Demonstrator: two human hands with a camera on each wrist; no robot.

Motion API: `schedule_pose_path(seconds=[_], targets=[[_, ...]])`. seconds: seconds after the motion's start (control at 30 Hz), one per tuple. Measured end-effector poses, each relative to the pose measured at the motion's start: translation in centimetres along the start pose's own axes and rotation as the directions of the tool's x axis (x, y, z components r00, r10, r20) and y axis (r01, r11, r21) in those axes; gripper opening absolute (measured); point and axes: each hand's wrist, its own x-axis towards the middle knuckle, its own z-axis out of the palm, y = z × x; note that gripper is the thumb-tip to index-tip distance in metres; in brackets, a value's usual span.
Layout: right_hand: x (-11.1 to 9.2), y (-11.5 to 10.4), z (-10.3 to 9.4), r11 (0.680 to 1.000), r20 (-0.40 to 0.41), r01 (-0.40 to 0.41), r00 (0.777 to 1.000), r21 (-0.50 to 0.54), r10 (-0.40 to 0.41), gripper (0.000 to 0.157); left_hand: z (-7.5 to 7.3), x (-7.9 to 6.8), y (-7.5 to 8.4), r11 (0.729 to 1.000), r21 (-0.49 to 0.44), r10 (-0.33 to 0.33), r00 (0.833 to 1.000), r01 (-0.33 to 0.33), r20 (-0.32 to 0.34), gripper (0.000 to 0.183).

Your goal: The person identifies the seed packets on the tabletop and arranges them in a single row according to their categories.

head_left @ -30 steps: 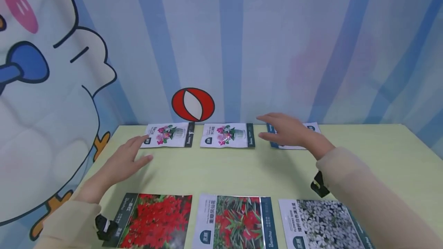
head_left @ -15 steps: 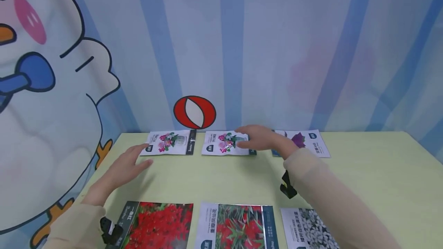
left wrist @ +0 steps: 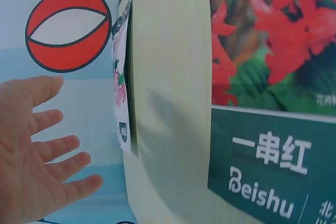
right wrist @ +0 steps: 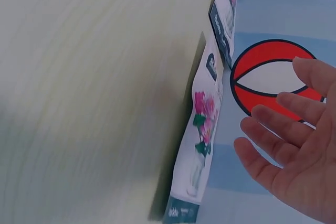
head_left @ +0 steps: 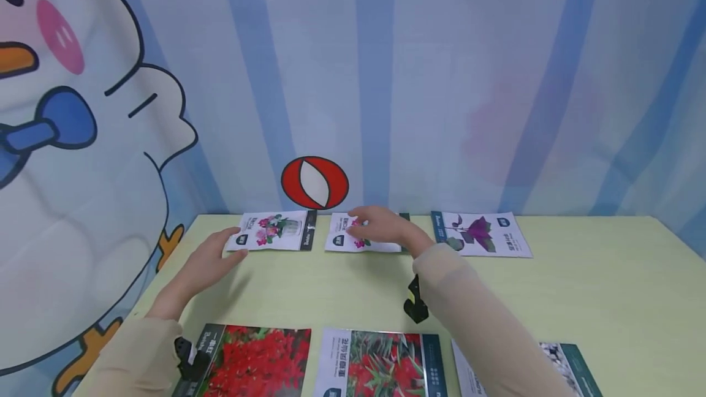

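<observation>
Over the back-row middle flower seed packet (head_left: 336, 239), white with pink blooms in a vase, hovers my right hand (head_left: 383, 227), covering much of its print. In the right wrist view that packet (right wrist: 200, 129) lies a gap away from the spread, empty fingers. My left hand (head_left: 205, 263) is held above the table beside the left packet (head_left: 278, 231), which bears a similar vase picture. Its fingers are loosely spread with nothing in them, as the left wrist view confirms. At the back right lies a white packet with a purple flower (head_left: 480, 234).
A front row holds a red-flower packet (head_left: 265, 360), a second packet with red blooms among green leaves (head_left: 386, 363), and a white-flower packet (head_left: 570, 363) partly behind my right sleeve. Behind the pale table (head_left: 607, 299) hangs a striped blue cloth backdrop (head_left: 441, 78) with cartoon prints.
My right hand has swept left from the purple-flower packet to the middle one, uncovering the former. The left hand stays near the left packet. The view has shifted slightly.
</observation>
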Motion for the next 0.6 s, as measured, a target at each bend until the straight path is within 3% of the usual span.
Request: schedule_pose_path(seconds=[0.1,0.2,0.43,0.6], targets=[[0.8,-0.2,0.6,0.992,-0.03,-0.035,0.999,0.12,0.039,0.049,0.1,0.2,-0.2,1.0,-0.024,-0.017,1.0,0.016,-0.008,0.06],[1.6,-0.3,1.2,0.962,-0.065,-0.05,0.995,0.27,0.07,0.049,0.0,0.7,-0.3,0.997,-0.056,-0.053,0.998,0.052,-0.018,0.059],[3.5,-0.5,3.8,0.819,-0.114,-0.027,0.987,0.573,0.112,0.048,0.2,2.1,-1.0,0.977,-0.144,-0.159,0.987,0.156,-0.011,0.055],[4.6,-0.7,6.0,0.73,-0.163,0.04,0.982,0.682,0.098,0.045,0.7,2.6,-1.5,0.958,-0.18,-0.226,0.974,0.223,0.002,0.056]])
